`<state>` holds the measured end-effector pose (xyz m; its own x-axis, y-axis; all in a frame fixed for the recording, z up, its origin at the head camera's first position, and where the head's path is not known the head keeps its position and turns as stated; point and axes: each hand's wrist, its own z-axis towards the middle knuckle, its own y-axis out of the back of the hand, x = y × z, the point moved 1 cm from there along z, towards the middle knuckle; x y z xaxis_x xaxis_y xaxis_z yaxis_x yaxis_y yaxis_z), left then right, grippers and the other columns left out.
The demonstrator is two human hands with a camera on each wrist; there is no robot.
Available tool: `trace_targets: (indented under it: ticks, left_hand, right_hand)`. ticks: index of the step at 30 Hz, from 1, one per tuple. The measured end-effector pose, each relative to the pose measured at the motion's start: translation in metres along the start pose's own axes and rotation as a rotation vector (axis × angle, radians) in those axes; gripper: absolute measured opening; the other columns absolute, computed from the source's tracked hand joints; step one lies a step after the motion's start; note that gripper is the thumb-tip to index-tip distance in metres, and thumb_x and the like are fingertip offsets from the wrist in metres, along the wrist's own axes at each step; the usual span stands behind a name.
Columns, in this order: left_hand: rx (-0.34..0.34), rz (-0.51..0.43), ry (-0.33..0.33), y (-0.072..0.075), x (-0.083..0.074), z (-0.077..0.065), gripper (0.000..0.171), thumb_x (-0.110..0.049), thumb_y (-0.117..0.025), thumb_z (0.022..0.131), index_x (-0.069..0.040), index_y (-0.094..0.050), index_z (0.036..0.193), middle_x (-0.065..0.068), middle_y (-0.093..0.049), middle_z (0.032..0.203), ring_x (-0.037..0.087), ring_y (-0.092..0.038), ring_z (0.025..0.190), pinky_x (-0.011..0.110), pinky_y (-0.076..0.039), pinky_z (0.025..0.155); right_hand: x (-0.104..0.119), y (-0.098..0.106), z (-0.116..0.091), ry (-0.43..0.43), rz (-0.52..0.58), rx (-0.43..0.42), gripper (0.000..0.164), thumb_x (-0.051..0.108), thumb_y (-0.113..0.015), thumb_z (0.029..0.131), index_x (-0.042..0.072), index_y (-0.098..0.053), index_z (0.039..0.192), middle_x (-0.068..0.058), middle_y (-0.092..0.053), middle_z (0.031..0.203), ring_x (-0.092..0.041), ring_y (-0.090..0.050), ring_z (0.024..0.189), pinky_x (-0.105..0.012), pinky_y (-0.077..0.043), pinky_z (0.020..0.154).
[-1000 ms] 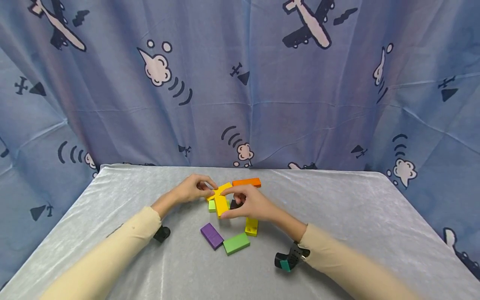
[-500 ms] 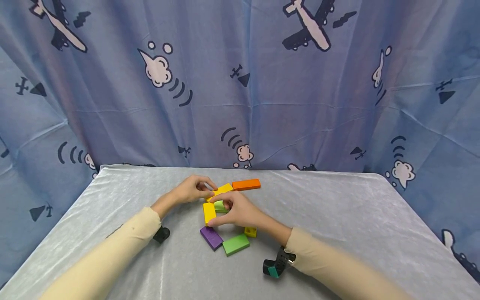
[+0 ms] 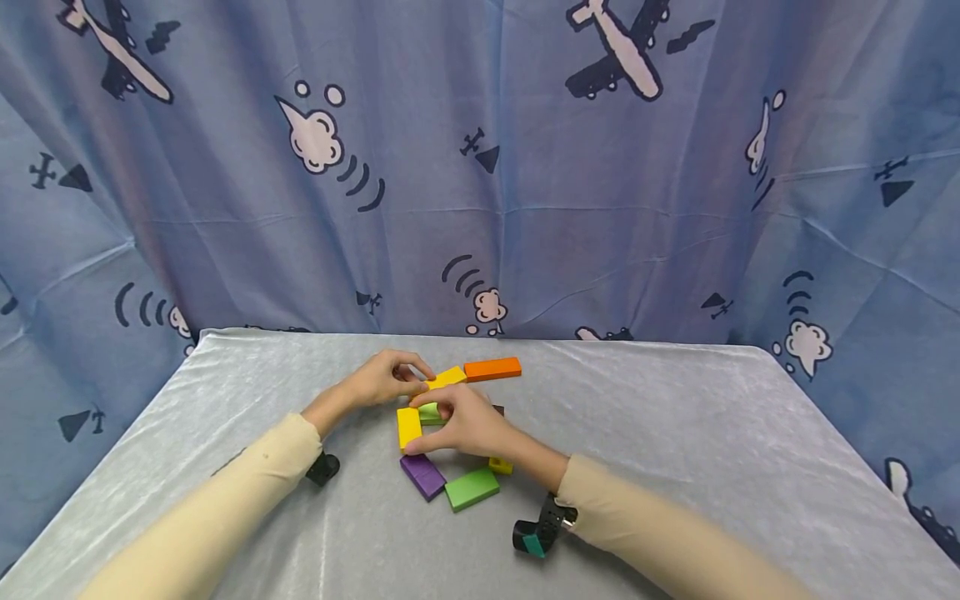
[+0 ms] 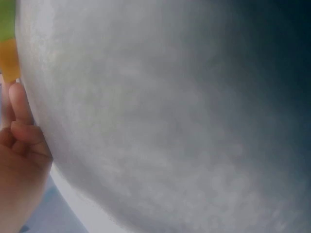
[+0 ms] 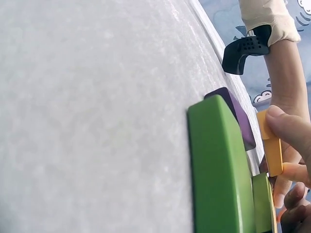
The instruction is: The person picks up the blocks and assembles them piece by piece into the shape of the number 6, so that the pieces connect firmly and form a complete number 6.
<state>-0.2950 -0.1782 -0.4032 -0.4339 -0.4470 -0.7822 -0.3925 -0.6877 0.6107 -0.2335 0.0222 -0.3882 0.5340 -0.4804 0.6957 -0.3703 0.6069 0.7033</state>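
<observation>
A yellow block point(image 3: 409, 428) is pinched lengthwise between thumb and index finger of my right hand point(image 3: 468, 427), at the left side of a ring of blocks. In the right wrist view the same yellow block point(image 5: 273, 153) shows near the fingertips. My left hand point(image 3: 386, 377) holds the left end of another yellow block point(image 3: 447, 377), farther back. A light green block point(image 3: 431, 413) lies between them, partly covered by the right hand. Just nearer than the pinched block sits a purple block point(image 3: 423, 477); whether they touch I cannot tell.
A green block point(image 3: 472, 489) lies beside the purple one. Behind my right hand show parts of a studded yellow block point(image 3: 501, 466) and a dark block point(image 3: 498, 409). An orange block point(image 3: 492, 369) lies at the back. A patterned curtain point(image 3: 480, 208) hangs behind the grey-covered table point(image 3: 660, 433).
My right hand has carried the yellow block leftward and a little nearer, from over the light green block to the ring's left side. My left hand stays in place.
</observation>
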Motion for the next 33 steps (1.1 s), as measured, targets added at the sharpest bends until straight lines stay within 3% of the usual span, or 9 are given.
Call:
trace_targets:
  ticks: [11,23,33]
  left_hand:
    - [-0.006,0.010,-0.006,0.000,-0.002,0.000,0.017,-0.001,-0.072,0.094,0.001,-0.074,0.111,0.010,-0.074,0.094,0.020,-0.068,0.079,0.033,-0.054,0.076]
    - [-0.005,0.003,0.006,0.000,-0.002,0.000,0.017,0.005,-0.070,0.093,0.001,-0.074,0.110,0.011,-0.074,0.093,0.022,-0.069,0.081,0.034,-0.054,0.077]
    - [-0.018,0.031,-0.039,0.001,-0.002,-0.001,0.018,0.006,-0.071,0.091,0.002,-0.074,0.109,0.013,-0.074,0.100,0.020,-0.069,0.082,0.033,-0.054,0.077]
  right_hand:
    - [0.004,-0.007,0.006,-0.050,-0.092,-0.024,0.055,0.046,-0.092,0.073,0.017,-0.077,0.118,0.007,-0.046,0.067,-0.008,-0.042,0.064,-0.044,-0.025,0.074]
    - [0.006,-0.011,0.013,-0.107,-0.151,-0.034,0.061,0.049,-0.092,0.071,0.018,-0.076,0.121,0.006,-0.051,0.071,-0.009,-0.046,0.066,-0.043,-0.025,0.075]
    - [0.007,-0.012,0.014,-0.140,-0.189,-0.035,0.063,0.051,-0.093,0.068,0.019,-0.076,0.120,0.006,-0.054,0.072,-0.009,-0.048,0.068,-0.041,-0.026,0.073]
